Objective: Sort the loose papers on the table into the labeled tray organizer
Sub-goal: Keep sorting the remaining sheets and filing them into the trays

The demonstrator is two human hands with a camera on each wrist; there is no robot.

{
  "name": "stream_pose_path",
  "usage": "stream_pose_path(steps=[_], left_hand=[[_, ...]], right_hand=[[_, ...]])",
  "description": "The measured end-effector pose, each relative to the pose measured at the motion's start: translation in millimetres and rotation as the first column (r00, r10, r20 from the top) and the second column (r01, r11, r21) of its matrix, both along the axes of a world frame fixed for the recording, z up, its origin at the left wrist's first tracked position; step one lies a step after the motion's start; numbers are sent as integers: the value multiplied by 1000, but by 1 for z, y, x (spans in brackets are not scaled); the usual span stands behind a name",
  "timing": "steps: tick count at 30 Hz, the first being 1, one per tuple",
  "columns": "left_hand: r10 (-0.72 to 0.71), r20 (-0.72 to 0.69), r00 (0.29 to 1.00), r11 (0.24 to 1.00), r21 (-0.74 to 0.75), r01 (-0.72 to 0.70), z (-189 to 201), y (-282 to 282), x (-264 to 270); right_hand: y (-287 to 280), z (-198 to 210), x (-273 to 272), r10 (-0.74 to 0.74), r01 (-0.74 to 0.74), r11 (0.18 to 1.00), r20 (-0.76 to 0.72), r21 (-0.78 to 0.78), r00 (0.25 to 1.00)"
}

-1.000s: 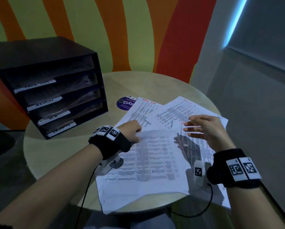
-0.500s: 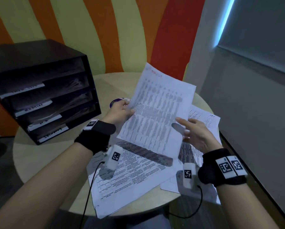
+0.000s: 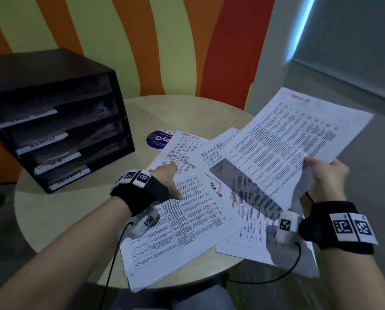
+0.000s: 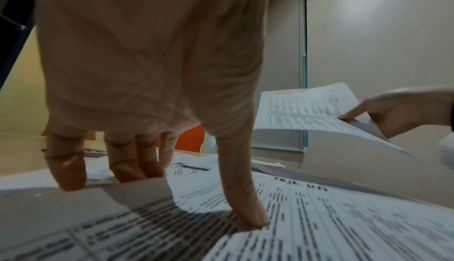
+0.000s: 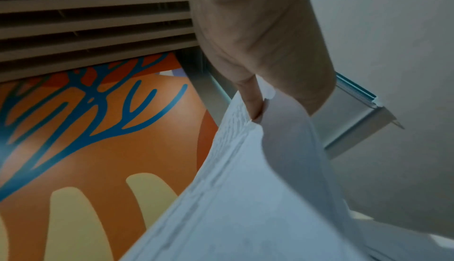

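The right hand (image 3: 326, 176), at the right of the head view, pinches the lower edge of a printed sheet (image 3: 292, 139) and holds it lifted above the table (image 3: 53, 209). The left hand (image 3: 168, 179), in the middle of the frame, presses with straight, spread fingers on the loose papers (image 3: 187, 222) lying on the table. The black tray organizer (image 3: 53, 121) stands at the upper left, apart from the papers.

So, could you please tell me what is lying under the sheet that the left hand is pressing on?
Under the pressed sheet lie more printed papers, fanned out beyond its edges on the round table. How many are stacked directly beneath it is covered. The left hand rests on top.
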State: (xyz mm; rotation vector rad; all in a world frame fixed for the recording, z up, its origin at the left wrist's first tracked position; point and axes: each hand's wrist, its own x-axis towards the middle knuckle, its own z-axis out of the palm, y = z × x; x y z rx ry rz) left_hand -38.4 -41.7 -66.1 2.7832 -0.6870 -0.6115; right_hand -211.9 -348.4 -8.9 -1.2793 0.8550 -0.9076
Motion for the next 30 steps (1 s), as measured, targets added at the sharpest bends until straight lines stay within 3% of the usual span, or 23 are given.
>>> stream_pose_path(steps=[2, 6, 9, 14, 17, 19, 23, 28, 30], left_hand=[[11, -32, 999, 998, -57, -13, 0, -1, -1], [41, 46, 998, 987, -158, -33, 0, 3, -2], [66, -11, 998, 927, -370, -65, 9, 13, 6], [179, -106, 978, 667, -718, -200, 67, 31, 13], [271, -206, 940, 398, -866, -304, 93, 39, 18], [321, -205, 925, 335, -888, -314, 97, 33, 19], [342, -169, 924, 418, -853, -311, 84, 1, 10], [343, -162, 925, 457, -832, -315, 65, -37, -6], [346, -161, 924, 456, -832, -316, 58, -50, -9]], right_hand=[[1, -1, -2, 5, -5, 1000, 25, 5, 1000], [0, -11, 3, 52, -52, 999, -34, -4, 998], [1, -18, 4, 71, -72, 997, -80, -17, 994], [6, -22, 8, 105, -111, 993, -143, -35, 984], [16, -24, 12, 211, -217, 976, -199, -10, 957], [28, -21, 17, 340, -340, 940, -192, 33, 921], [59, -10, 29, 580, -574, 814, -103, 86, 808], [73, 2, 27, 686, -680, 724, -17, 114, 728], [74, 5, 24, 670, -667, 742, -41, 68, 742]])
